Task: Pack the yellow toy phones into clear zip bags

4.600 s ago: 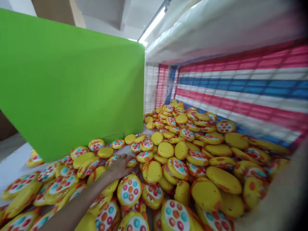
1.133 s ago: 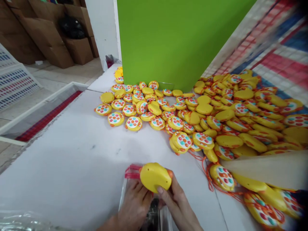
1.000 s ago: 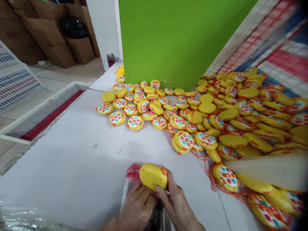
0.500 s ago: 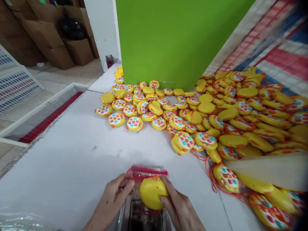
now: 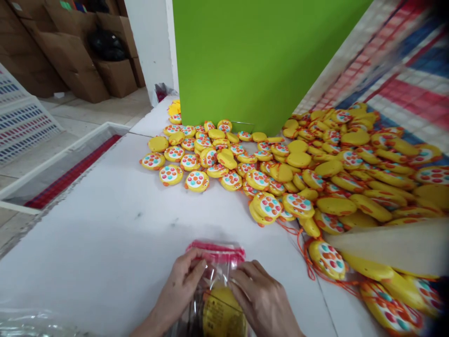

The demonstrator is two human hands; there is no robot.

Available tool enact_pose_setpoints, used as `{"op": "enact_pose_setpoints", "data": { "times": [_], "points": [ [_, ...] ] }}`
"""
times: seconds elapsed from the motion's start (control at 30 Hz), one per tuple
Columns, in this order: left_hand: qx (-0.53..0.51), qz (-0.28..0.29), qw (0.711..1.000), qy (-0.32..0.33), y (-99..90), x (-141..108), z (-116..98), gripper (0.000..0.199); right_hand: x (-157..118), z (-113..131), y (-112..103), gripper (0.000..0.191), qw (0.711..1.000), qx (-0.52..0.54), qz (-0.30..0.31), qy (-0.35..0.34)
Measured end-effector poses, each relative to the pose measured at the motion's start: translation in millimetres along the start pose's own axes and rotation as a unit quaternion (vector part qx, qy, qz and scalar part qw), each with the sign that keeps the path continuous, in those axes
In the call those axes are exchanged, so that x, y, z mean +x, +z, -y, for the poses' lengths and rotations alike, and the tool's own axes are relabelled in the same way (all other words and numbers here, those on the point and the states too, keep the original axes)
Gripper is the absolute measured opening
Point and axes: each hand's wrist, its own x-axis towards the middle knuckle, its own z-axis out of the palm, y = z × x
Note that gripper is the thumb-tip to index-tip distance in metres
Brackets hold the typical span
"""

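A clear plastic bag point(image 5: 217, 271) with a pink-red strip along its top lies at the table's near edge. Inside it, seen through printed film, is a yellow toy point(image 5: 224, 313). My left hand point(image 5: 185, 281) pinches the bag's upper left part. On the upper right of the bag, my right hand point(image 5: 261, 295) has its fingers curled onto the film. Beyond both hands, yellow toys with colored dots point(image 5: 197, 180) are spread over the white table point(image 5: 115, 224).
A large heap of yellow toys point(image 5: 336, 206) with orange cords fills the right side. Behind stands a green panel point(image 5: 252, 56). White crates point(image 5: 28, 121) and a bin with red contents point(image 5: 77, 168) are at left, cardboard boxes point(image 5: 70, 51) farther back.
The yellow toy has gone down from my right hand into the bag. My right hand has let go of it and now holds the film. My left hand has shifted slightly right.
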Motion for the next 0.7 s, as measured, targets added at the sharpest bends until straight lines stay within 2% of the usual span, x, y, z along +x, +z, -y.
{"op": "enact_pose_setpoints", "data": {
  "times": [0.1,0.23,0.4,0.5,0.6,0.7],
  "points": [
    [0.012,0.005,1.000,0.002,-2.1,-2.1,5.0,0.023,10.4,11.6,7.4,0.014,0.998,0.046,-0.037,0.001],
    [0.056,0.004,0.998,0.024,0.0,-4.7,2.9,0.024,23.5,24.5,19.3,0.015,0.998,0.017,-0.068,-0.006],
    [0.177,-0.006,0.981,0.081,7.3,-7.3,-2.7,0.024,32.4,26.7,24.3,0.018,0.996,-0.019,-0.091,-0.014],
    [0.221,0.018,0.969,0.110,7.6,-9.1,-0.4,0.026,31.7,21.8,22.8,0.021,0.992,-0.014,-0.126,-0.008],
    [0.227,0.035,0.968,0.102,0.5,-10.5,6.5,0.026,15.7,0.8,16.2,0.017,0.987,0.027,-0.150,0.059],
    [0.217,0.009,0.975,0.057,-10.4,-10.5,14.5,0.029,-25.6,-42.2,3.0,0.015,0.967,0.004,-0.158,0.201]
  ]
}}
